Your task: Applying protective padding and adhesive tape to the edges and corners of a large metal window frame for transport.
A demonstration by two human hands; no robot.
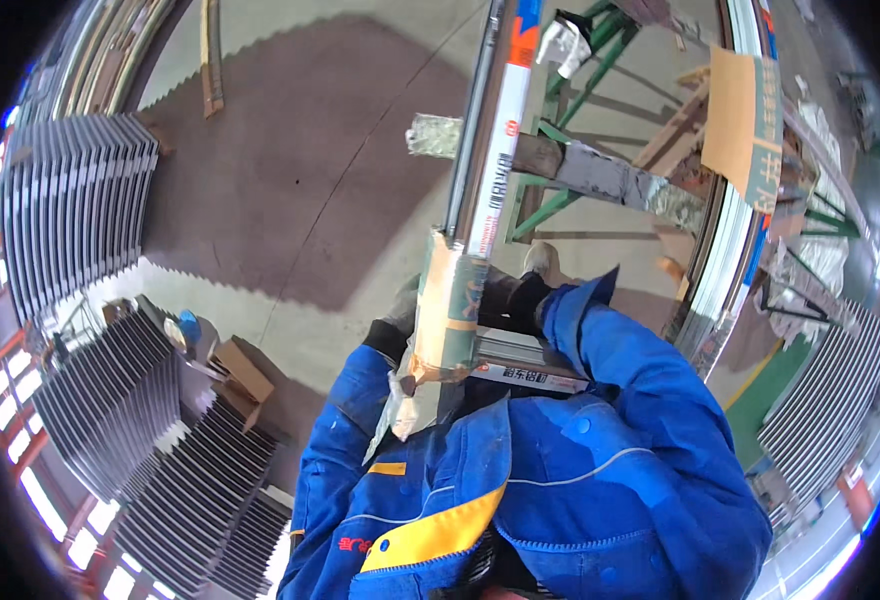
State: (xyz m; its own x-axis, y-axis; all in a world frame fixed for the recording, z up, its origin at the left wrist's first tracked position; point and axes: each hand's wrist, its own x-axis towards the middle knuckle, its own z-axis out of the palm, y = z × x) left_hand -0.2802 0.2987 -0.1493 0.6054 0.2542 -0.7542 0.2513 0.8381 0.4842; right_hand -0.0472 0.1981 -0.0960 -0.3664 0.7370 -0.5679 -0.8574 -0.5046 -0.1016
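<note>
A long bundle of metal profiles in printed white film runs away from my chest, with brown cardboard taped round its near end. Torn wrapping hangs from that end beside my jacket. My left hand, in a dark glove, is against the left side of the cardboard. On the other side my right hand, also dark-gloved, lies close to the bundle. The cardboard and profiles hide the fingers of both hands, so their grip does not show. Below the right forearm lies another length of film-wrapped profiles, crosswise before my body.
The long bundle crosses a padded beam at a green metal trestle. Further right stands another wrapped profile bundle with a cardboard sleeve. Stacks of grey profiles fill the left side, near an open carton.
</note>
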